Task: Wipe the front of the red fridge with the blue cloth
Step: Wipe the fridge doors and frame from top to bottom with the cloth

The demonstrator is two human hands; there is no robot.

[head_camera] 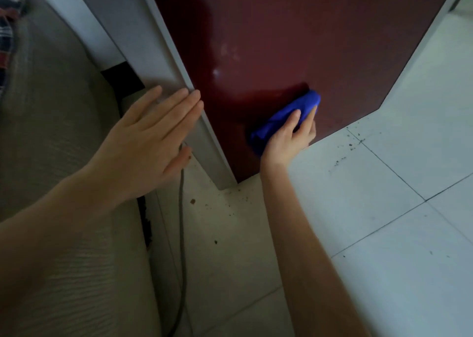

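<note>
Two hands are at work low on the appliance. The right hand (289, 137) is clamped around the bunched blue cloth (284, 117), pressing it against the lower part of the red fridge front (294, 29), just above its bottom edge. The left hand (151, 134) is spread flat with nothing in it, fingers together, resting on the grey side panel (163, 62) at the front corner, apparently as a brace. Pale smudges (225, 57) show higher on the glossy door, so the wipe likely needs to travel upward through them. To do it well, I would keep even pressure, use overlapping strokes, and refold the cloth to a cleaner face. Beyond the fridge, a beige sofa (51, 131) sits to the left, a dark cable (182, 221) trails beside it, and crumbs (192, 201) dot the white tiled floor (384, 234).
</note>
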